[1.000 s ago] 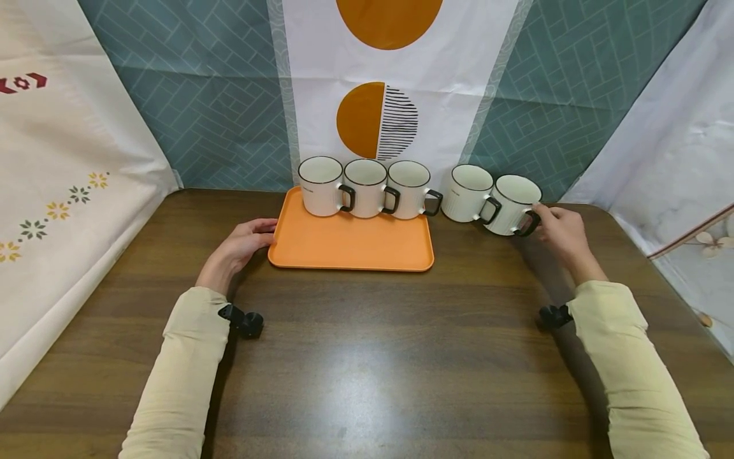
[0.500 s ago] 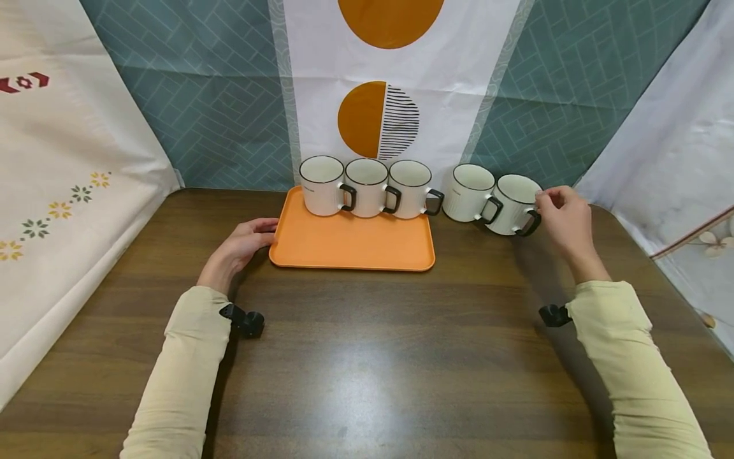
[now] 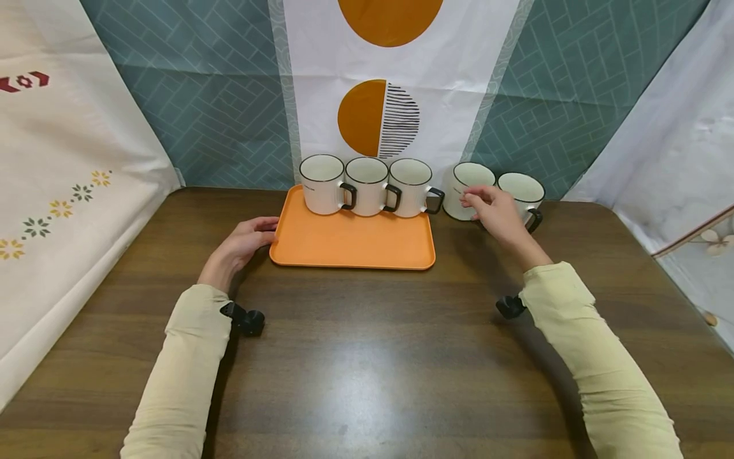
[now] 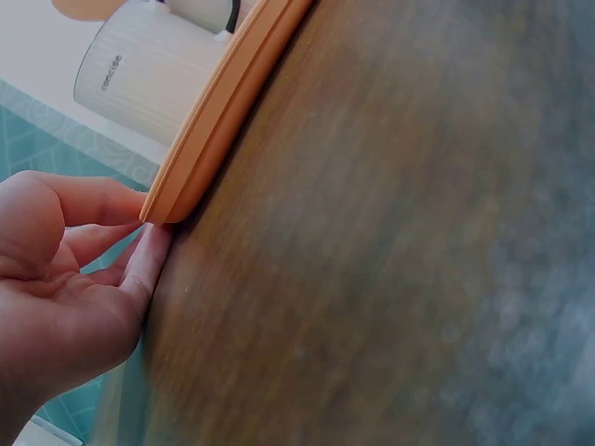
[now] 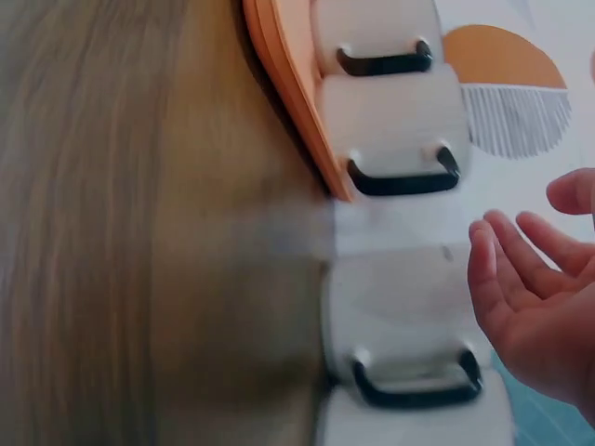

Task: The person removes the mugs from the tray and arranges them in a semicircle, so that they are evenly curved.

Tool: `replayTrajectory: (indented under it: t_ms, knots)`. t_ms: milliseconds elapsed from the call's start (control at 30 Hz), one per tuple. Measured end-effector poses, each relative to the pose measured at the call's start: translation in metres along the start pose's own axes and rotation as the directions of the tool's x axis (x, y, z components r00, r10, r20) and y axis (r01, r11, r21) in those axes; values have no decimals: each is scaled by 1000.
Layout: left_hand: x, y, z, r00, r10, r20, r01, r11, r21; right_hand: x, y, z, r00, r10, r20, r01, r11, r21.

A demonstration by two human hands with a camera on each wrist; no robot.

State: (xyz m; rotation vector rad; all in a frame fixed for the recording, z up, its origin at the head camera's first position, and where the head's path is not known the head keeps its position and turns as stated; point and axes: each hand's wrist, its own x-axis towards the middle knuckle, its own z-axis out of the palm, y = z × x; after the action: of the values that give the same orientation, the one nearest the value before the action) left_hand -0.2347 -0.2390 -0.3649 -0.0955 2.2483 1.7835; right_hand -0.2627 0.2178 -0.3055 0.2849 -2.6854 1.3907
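My left hand (image 3: 239, 247) is at the left edge of the orange tray (image 3: 352, 245); in the left wrist view its thumb and fingers pinch the tray's rim. Three white mugs with black rims and black handles stand in a row along the tray's back: the left mug (image 3: 321, 191), the middle mug (image 3: 365, 194) and the right mug (image 3: 408, 194). My right hand (image 3: 497, 213) hovers in front of a fourth mug (image 3: 455, 203), hiding its handle, with fingers loosely bent and nothing held in the right wrist view (image 5: 544, 297). Another mug (image 3: 520, 186) stands to its right, partly hidden.
The brown wooden table (image 3: 321, 357) extends in front of the tray. Behind stands a patterned cloth backdrop (image 3: 229, 95) in teal and white. White cloths hang at the left (image 3: 80, 153) and right sides (image 3: 665, 127). Small black cameras sit on both wrists.
My right hand has left the rightmost mug and moved left to the mug beside it. My left hand stays at the tray's edge. The mugs have not visibly moved.
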Motion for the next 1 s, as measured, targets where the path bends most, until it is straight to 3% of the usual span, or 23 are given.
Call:
replayTrajectory:
  t_ms: [367,700,900,1000]
  knots:
    - [2,-2,-1,1000,14,2,-14,1000,-1,22,3,45,996,90,-9,-87,978,189]
    - [1,-2,-1,1000,11,-4,-11,1000,-5,40,5,64,992,122,-30,-114,973,201]
    - [0,-2,-1,1000,15,0,-15,1000,-4,47,6,71,989,142,-35,-126,949,287]
    - [0,-2,-1,1000,19,-2,-19,1000,-3,51,9,74,992,128,-20,-111,919,379]
